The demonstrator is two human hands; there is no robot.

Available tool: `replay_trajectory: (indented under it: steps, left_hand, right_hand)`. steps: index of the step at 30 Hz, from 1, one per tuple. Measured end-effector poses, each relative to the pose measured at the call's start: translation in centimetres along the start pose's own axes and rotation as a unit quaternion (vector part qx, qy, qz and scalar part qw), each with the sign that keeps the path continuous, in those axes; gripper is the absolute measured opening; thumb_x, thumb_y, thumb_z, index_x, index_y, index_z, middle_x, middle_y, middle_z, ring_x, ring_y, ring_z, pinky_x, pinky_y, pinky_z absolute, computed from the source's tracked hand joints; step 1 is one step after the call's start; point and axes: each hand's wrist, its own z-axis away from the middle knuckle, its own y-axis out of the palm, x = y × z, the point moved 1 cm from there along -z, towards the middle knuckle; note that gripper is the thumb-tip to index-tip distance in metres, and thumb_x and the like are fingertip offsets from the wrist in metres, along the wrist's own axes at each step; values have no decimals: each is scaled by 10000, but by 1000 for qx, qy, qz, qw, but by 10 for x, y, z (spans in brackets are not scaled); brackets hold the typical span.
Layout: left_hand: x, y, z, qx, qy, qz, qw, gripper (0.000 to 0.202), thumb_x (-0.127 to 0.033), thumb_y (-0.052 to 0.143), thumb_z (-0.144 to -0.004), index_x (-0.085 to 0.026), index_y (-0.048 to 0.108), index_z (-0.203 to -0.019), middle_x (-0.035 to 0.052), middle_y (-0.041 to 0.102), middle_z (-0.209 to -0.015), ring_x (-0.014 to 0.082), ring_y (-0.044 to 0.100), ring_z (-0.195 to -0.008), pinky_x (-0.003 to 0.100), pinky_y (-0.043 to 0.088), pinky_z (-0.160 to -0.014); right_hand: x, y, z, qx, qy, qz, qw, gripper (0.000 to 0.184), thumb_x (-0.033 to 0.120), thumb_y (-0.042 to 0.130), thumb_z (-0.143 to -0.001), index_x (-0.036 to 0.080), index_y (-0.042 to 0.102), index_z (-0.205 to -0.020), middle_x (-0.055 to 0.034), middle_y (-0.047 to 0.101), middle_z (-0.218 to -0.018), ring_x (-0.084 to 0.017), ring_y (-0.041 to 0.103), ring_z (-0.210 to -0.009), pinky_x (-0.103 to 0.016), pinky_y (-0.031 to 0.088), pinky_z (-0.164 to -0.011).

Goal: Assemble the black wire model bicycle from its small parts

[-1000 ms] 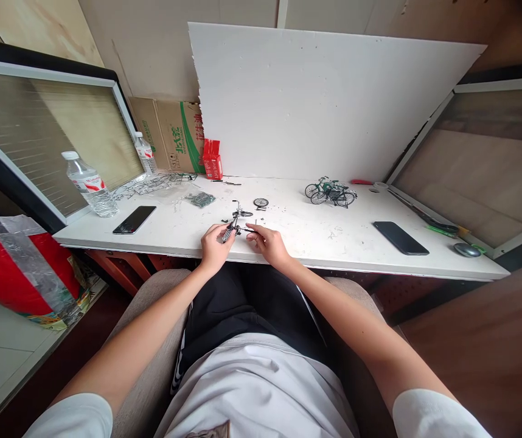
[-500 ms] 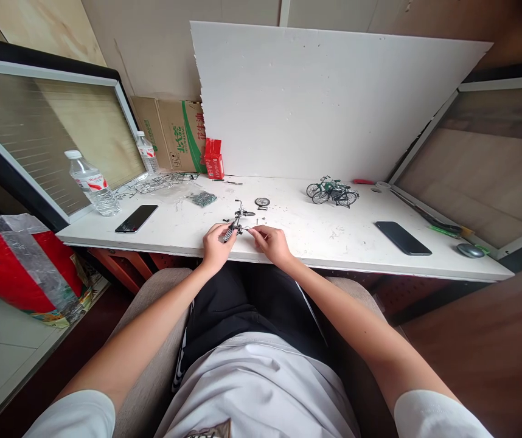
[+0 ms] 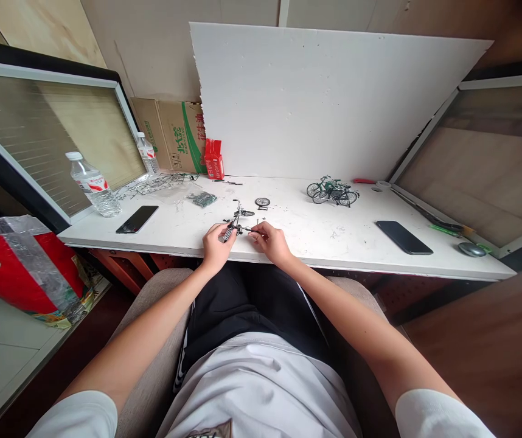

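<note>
My left hand (image 3: pixel 216 246) is closed around the near end of a small black model bicycle (image 3: pixel 238 213), near the table's front edge. Its handlebar and one wheel point away from me; the rest is partly covered by my fingers. My right hand (image 3: pixel 272 243) pinches a thin dark rod (image 3: pixel 248 229), perhaps a small screwdriver, whose tip reaches the bicycle's near end. Whether the tip touches cannot be made out. Beyond the hands lies a loose spoked model wheel (image 3: pixel 263 201), with tiny dark parts around it.
Two finished-looking model bicycles (image 3: pixel 333 191) stand at the back right. A phone (image 3: pixel 137 219) and water bottle (image 3: pixel 94 188) are on the left, near part frames (image 3: pixel 160 182) and a small bag (image 3: pixel 204 199). Another phone (image 3: pixel 404 237) and a mouse (image 3: pixel 471 249) lie right.
The fingers of my right hand have shifted slightly on the rod, and more of its dark length shows. My left hand and the bicycle stay nearly in place.
</note>
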Motion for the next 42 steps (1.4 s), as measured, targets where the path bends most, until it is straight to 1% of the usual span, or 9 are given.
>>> replay_trajectory:
  steps: [6, 14, 16, 20, 23, 26, 32, 37, 42]
  left_hand:
    - [-2, -1, 1, 2, 6, -6, 1000, 193, -322, 751, -965, -206, 798, -1111, 89, 792, -1037, 222, 747, -917, 359, 621, -878]
    - [-6, -2, 1, 5, 19, -15, 1000, 159, -310, 748, -966, -216, 798, -1085, 85, 789, -1035, 219, 736, -894, 359, 626, -865]
    - [-5, -1, 1, 6, 18, -15, 1000, 162, -306, 751, -963, -218, 797, -1092, 86, 791, -1043, 222, 738, -899, 363, 626, -869]
    - [-5, -1, 2, 4, 15, -18, 1000, 181, -308, 754, -962, -210, 795, -1108, 90, 791, -1044, 229, 742, -915, 367, 623, -876]
    - [-5, -1, 2, -2, 23, -21, 1000, 187, -306, 750, -965, -205, 796, -1116, 89, 791, -1037, 223, 740, -906, 359, 620, -867]
    - [-6, -1, 2, -2, 30, -22, 999, 185, -303, 749, -967, -204, 796, -1115, 92, 793, -1036, 223, 736, -894, 361, 620, -858]
    - [-9, -2, 2, -3, 27, -26, 999, 168, -305, 756, -959, -207, 794, -1090, 90, 793, -1035, 222, 736, -887, 362, 626, -859]
    - [-10, -2, 2, 0, 29, -27, 999, 159, -305, 749, -962, -212, 797, -1082, 87, 791, -1027, 221, 735, -883, 361, 627, -855]
    - [-10, -2, 2, 7, 31, -25, 999, 166, -306, 740, -969, -209, 797, -1092, 93, 792, -1045, 225, 738, -910, 358, 623, -869]
  right_hand:
    - [3, -2, 1, 13, -12, 6, 1000, 445, 648, 655, -1028, 221, 776, -1018, -72, 818, -898, -220, 734, -754, -330, 566, -729]
    - [16, -6, 1, 19, -24, 59, 998, 639, 733, 497, -1077, 186, 759, -875, -39, 682, -650, -174, 567, -604, -308, 476, -642]
    - [17, -6, 0, 23, -24, 48, 998, 594, 706, 504, -1086, 193, 753, -919, -27, 671, -649, -170, 568, -593, -311, 484, -654]
    - [9, -4, 1, 14, 7, -19, 1000, 426, 632, 621, -1050, 222, 695, -1140, -1, 708, -711, -179, 638, -603, -309, 521, -652]
    - [3, -1, 1, 11, 34, -55, 998, 395, 621, 693, -995, 236, 646, -1070, -41, 784, -858, -187, 694, -656, -312, 549, -645]
    - [0, 0, 1, 1, 24, -25, 999, 408, 632, 713, -970, 229, 655, -994, -74, 804, -925, -205, 720, -716, -330, 569, -680]
    - [2, -1, 1, -6, -26, 22, 999, 450, 656, 668, -1009, 216, 761, -983, -88, 822, -938, -222, 724, -773, -354, 576, -755]
    - [5, -3, 2, 6, -43, 47, 998, 509, 688, 603, -1046, 223, 806, -1001, -89, 826, -953, -219, 708, -759, -339, 559, -740]
    - [13, -5, 1, 18, -41, 68, 997, 598, 705, 508, -1085, 199, 783, -925, -80, 771, -810, -208, 671, -702, -324, 517, -713]
